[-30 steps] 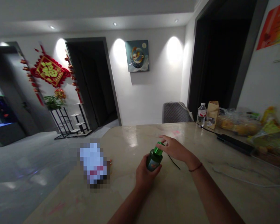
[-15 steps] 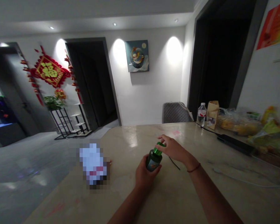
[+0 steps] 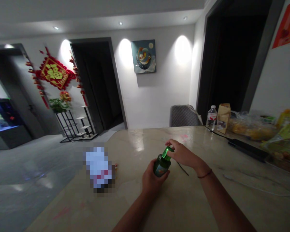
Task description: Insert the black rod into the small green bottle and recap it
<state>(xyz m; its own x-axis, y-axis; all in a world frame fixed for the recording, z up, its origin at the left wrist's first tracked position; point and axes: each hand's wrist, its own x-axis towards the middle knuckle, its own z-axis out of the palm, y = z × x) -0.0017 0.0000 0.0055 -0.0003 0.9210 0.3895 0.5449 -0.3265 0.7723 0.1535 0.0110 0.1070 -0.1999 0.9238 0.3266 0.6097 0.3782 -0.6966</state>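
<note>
A small dark green bottle with a shiny green cap stands tilted over the beige marble table. My left hand is wrapped round the bottle's body from below. My right hand pinches the cap from the right, fingers closed on it. A red string circles my right wrist. A thin black cord lies on the table just behind the bottle.
A blurred white object lies on the table to the left. At the right edge are a water bottle, a brown paper bag, plastic bags of food and a black bar. A grey chair stands beyond.
My right hand's fingers have closed tighter on the cap and the bottle tilts slightly more to the right. The view has shifted a little.
</note>
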